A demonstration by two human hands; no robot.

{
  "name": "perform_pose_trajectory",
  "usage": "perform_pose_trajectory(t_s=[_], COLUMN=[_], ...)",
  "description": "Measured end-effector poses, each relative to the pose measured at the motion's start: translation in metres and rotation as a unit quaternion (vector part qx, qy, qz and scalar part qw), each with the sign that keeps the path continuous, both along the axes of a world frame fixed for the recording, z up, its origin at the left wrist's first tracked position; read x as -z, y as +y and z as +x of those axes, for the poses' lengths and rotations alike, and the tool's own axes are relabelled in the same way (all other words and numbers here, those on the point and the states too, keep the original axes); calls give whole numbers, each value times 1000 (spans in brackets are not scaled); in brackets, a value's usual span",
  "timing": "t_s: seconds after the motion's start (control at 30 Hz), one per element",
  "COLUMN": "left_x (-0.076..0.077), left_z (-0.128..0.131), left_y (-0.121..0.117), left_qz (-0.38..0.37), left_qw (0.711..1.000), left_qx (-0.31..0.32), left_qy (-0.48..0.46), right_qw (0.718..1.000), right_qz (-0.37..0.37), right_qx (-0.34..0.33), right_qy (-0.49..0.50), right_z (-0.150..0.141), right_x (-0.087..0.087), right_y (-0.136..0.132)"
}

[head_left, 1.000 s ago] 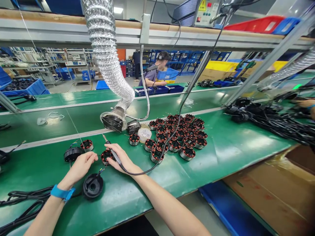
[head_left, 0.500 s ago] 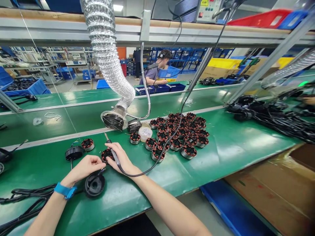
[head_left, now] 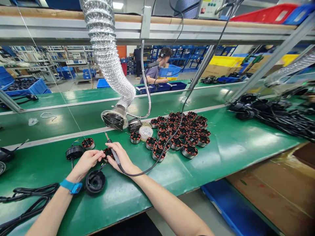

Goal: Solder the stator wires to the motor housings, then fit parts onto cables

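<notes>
My right hand [head_left: 123, 159] is closed around a soldering iron [head_left: 114, 155], its tip pointing up and away. The same hand's thumb and fingers rest against a motor stator [head_left: 107, 153] with copper windings, partly hidden. At that stator's left edge, my left hand [head_left: 88, 161] has thumb and fingertips pinched together; what lies between them is too small to make out. Just below sits a round black motor housing [head_left: 95, 182] with thin coloured wires sticking up. Behind my left hand are another black motor part [head_left: 74, 152] and a second stator [head_left: 88, 143].
Several stators [head_left: 176, 142] crowd the green bench right of my hands, beside a round pale container [head_left: 145, 132]. A fume duct [head_left: 114, 118] hangs ahead. The iron's cord [head_left: 157, 160] crosses the stators. Black cables [head_left: 31, 196] lie left. A co-worker [head_left: 157, 70] sits opposite.
My left hand has moved up and away from the black housing's wires to the stator's left edge. My right hand stays with the soldering iron by the stator.
</notes>
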State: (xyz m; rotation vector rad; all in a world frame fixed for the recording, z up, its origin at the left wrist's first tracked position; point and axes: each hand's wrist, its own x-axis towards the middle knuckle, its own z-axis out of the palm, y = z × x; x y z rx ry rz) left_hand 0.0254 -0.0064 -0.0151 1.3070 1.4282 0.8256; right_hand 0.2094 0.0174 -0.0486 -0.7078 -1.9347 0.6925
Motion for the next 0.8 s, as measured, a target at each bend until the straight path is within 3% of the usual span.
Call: perform_pose_trajectory(t_s=[0.1,0.17,0.3,0.4,0.57,0.8], left_x=[-4,-6,-9,-10,-9,-3], left_z=[-4,-7,-8,-7,-10,0], left_y=[-4,-7,-13,-14,-13,-8], left_qz=[22,20,-21,-28,-40,-100], left_qw=[998,994,984,979,990,984], left_qx=[8,48,152,181,133,7], left_qy=[56,92,92,87,28,-144], right_qw=[1000,1000,999,998,998,997], right_qz=[1,4,9,6,13,17], right_qx=[-1,-10,-44,-55,-65,-61], right_qy=[0,1,-2,-13,-19,-35], right_z=[1,3,7,8,8,5], right_x=[0,-1,-2,-2,0,1], right_y=[0,0,0,0,2,3])
